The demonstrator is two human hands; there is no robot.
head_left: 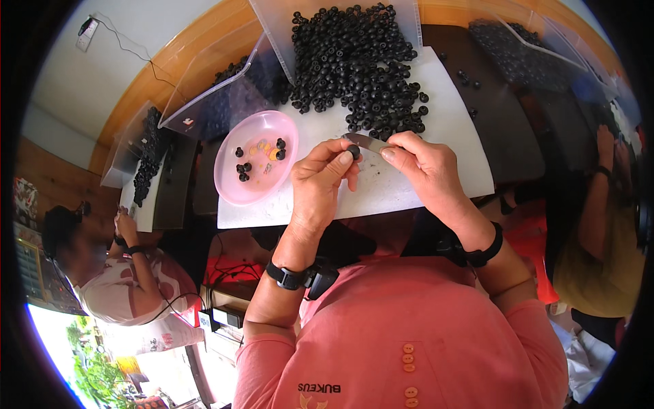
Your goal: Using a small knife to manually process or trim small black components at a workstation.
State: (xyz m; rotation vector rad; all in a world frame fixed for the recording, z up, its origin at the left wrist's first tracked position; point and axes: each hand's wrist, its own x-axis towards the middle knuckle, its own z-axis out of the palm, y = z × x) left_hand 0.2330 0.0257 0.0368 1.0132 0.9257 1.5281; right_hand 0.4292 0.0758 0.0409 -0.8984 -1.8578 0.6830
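Between the thumb and fingers of my left hand point(321, 174) is a small round black rubbery part point(353, 151). My right hand point(429, 163) grips a small knife point(368, 142), its blade reaching left to the black part. Both hands are over the near half of a white board point(436, 194). Just beyond them a heap of the same black parts point(354, 75) spills from a clear plastic bin point(272, 41). Left of my left hand, a pink plastic bowl point(231, 153) holds several black parts and small yellowish bits. Whether the blade touches the part is hard to tell.
Clear bins of black parts stand at the back left point(231, 88) and back right point(524, 54). A few loose black parts point(469, 78) lie on the dark table point(470, 41). Co-workers sit at left point(136, 273) and right point(599, 232). Cables point(231, 269) hang below the board's left side.
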